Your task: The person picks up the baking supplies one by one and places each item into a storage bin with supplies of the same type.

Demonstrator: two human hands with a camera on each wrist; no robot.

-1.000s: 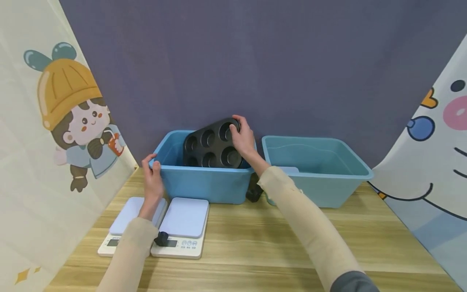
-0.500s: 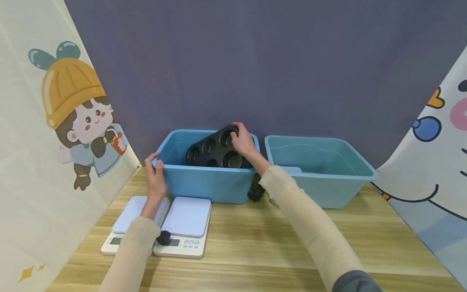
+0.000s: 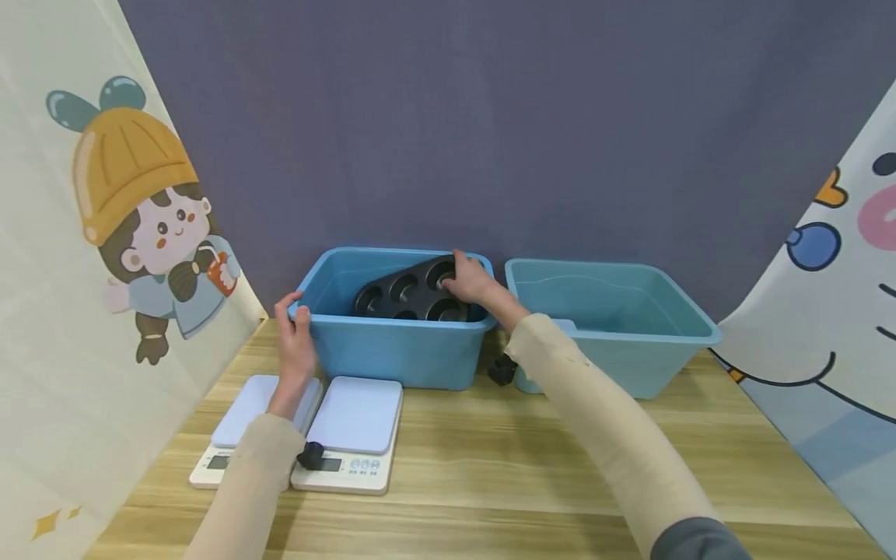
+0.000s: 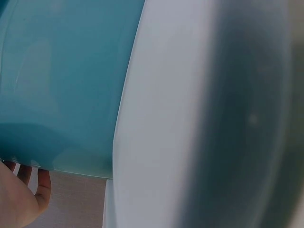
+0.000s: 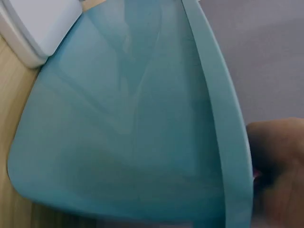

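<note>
My left hand (image 3: pixel 294 344) grips the blue bin (image 3: pixel 392 354); my right hand (image 3: pixel 470 278) pinches the muffin pan (image 3: pixel 423 292), tilted inside, between both hands. I should brace the bin and ease the pan level.

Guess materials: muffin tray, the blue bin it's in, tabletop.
Muffin tray: probably coated metal, low sheen; evenly black, with faint highlights around the cups.
Blue bin: likely plastic, smooth; rounded corners, moulded-looking rim, soft reflections on the wall.
Tabletop: wood-look, fairly smooth; streaky grain shows, but real wood or laminate, can't tell.
</note>
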